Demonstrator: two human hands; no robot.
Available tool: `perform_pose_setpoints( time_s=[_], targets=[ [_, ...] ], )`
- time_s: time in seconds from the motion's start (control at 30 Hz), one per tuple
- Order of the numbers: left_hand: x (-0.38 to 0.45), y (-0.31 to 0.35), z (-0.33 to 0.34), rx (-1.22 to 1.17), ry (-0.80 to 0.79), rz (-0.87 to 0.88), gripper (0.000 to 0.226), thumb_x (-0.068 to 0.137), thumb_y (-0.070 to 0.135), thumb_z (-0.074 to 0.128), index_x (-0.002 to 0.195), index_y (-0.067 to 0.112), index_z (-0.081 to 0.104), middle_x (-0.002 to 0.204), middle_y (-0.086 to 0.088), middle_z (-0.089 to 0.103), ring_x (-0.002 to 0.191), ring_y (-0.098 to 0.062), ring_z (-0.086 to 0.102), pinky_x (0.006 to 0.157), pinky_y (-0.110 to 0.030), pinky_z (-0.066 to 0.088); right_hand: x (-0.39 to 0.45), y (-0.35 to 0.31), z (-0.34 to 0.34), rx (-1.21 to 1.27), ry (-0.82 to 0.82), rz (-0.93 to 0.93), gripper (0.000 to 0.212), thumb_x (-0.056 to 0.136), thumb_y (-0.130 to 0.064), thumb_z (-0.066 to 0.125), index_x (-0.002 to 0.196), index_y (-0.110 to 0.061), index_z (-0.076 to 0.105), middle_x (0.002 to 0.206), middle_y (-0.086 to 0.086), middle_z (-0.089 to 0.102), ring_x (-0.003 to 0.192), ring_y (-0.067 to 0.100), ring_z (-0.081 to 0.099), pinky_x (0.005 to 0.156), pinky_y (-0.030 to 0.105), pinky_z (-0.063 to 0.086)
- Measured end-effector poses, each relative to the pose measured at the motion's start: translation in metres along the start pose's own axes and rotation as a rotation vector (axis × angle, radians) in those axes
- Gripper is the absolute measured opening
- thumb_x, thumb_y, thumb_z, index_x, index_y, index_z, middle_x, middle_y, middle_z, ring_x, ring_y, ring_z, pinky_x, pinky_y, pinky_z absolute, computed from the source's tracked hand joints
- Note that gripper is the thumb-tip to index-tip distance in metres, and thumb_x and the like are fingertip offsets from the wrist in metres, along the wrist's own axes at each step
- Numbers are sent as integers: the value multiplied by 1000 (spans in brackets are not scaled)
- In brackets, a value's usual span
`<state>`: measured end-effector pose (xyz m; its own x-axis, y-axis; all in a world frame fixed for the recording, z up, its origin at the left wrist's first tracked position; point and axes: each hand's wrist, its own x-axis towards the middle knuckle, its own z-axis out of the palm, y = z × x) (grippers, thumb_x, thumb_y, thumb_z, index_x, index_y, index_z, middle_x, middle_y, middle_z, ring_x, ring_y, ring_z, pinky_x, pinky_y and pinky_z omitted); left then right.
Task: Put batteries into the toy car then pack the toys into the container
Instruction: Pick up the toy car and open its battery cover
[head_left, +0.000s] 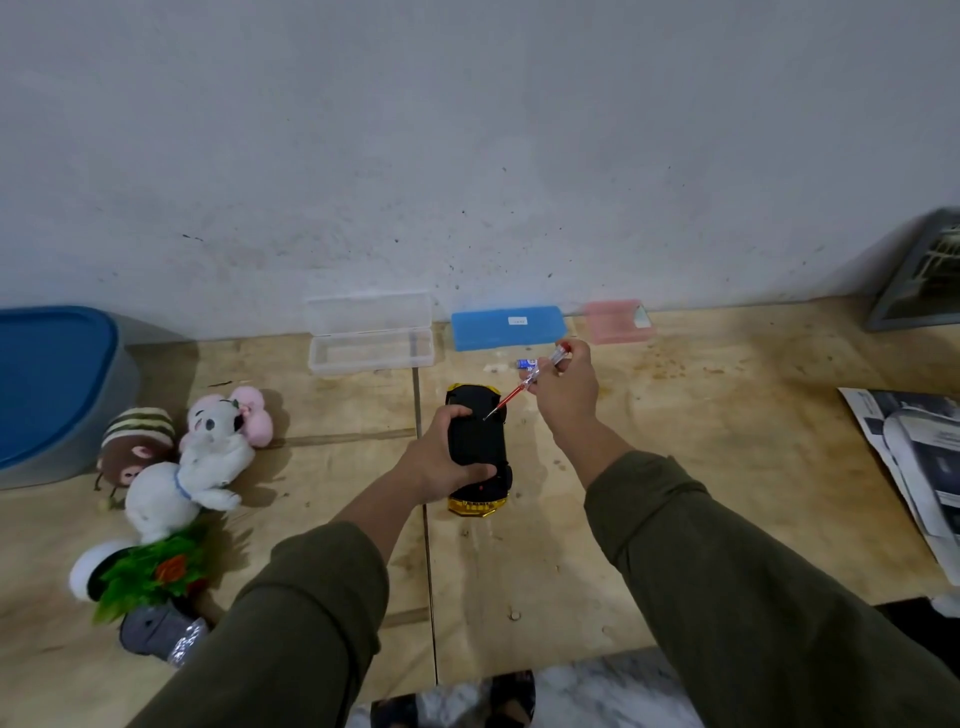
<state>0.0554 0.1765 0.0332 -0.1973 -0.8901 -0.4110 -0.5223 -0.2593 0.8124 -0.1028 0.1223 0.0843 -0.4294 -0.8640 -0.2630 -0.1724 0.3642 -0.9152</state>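
The yellow toy car (480, 452) lies upside down on the wooden table, black underside up. My left hand (441, 457) grips its left side and holds it down. My right hand (566, 387) holds a red-handled screwdriver (524, 387), whose tip touches the car's underside near the far end. A small blue-and-white battery (525, 364) lies on the table just beyond the car. The grey container with a blue lid (52, 384) stands at the far left. Plush toys lie beside it: a brown striped one (132, 444), a white bear (176, 483) and a pink-eared koala (228, 415).
A clear open plastic case (370, 335), a blue case (508, 327) and a pink case (618, 321) line the wall. A green plastic plant toy (148, 571) and a grey object (156, 631) lie front left. Newspaper (914, 457) lies at right, a framed panel (924, 275) leans far right.
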Motion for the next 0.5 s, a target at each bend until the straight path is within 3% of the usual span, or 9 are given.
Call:
perform_pose_setpoints(
  time_s=[0.13, 0.27, 0.4, 0.5],
  targets=[
    [-1, 3, -1, -11, 1, -4, 82, 73, 29, 82, 135, 28, 29, 122, -1, 50, 109, -23, 54, 90, -34, 51, -3, -2, -2, -16, -17, -40, 34, 96, -7, 48, 128, -18, 42, 123, 12, 57, 100, 25, 65, 87, 35, 56],
    [-1, 9, -1, -24, -10, -26, 82, 73, 27, 82, 136, 28, 29, 120, 0, 48, 108, -22, 53, 90, -37, 53, -7, -7, -4, -31, -68, -142, 31, 97, -7, 46, 127, -16, 43, 112, 6, 52, 85, 15, 64, 82, 27, 55],
    [-1, 12, -1, -26, -8, -26, 84, 72, 27, 83, 136, 27, 29, 126, -3, 49, 112, -23, 52, 95, -40, 51, -10, -11, -1, -32, -107, -202, 30, 96, -5, 45, 124, -16, 43, 111, 5, 48, 96, 25, 68, 87, 34, 56],
    [-3, 14, -4, -20, 1, -15, 84, 71, 25, 83, 136, 28, 29, 129, -3, 49, 113, -24, 52, 96, -40, 50, -11, -13, -1, -43, -76, -212, 30, 96, -5, 46, 124, -16, 43, 109, 3, 48, 92, 20, 67, 88, 33, 55]
  ],
)
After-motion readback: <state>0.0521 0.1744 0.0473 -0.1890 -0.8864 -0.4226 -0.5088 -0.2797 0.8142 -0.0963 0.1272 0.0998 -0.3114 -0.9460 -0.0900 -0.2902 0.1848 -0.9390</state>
